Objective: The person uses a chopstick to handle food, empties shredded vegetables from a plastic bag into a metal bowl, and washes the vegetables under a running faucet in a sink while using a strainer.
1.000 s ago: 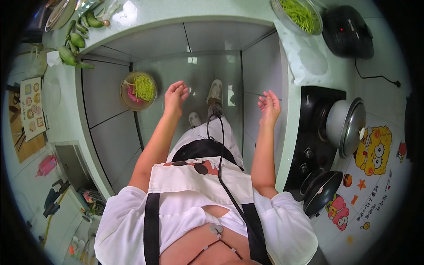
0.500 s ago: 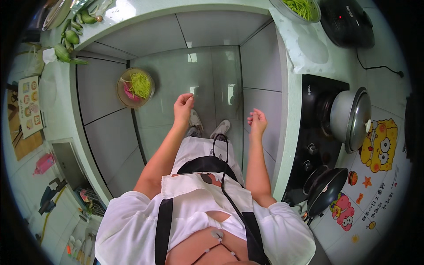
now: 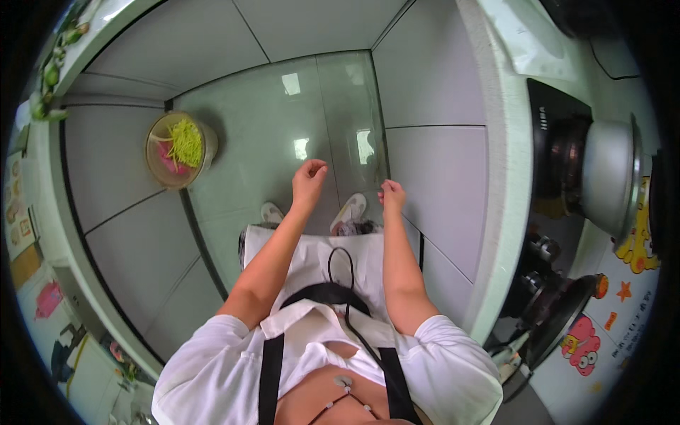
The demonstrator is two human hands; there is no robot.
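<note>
My left hand is held in front of my apron over the floor, its fingers loosely closed with nothing seen in them. To its right, my right hand is also in the air, with its fingers curled in and no object showing. The two hands are apart and touch nothing. My white apron with a black cord hangs below them. Off to the left stands a round bin on the floor, holding yellow-green strips and something pink.
Along the right runs a counter with a black gas stove, a grey lidded pot and a dark pan. Green vegetables lie on the left counter. Grey cabinet panels enclose the tiled floor.
The view has moved lower and toward the floor. My hands have come closer together, and my right hand's fingers have curled in. My feet have shifted apart.
</note>
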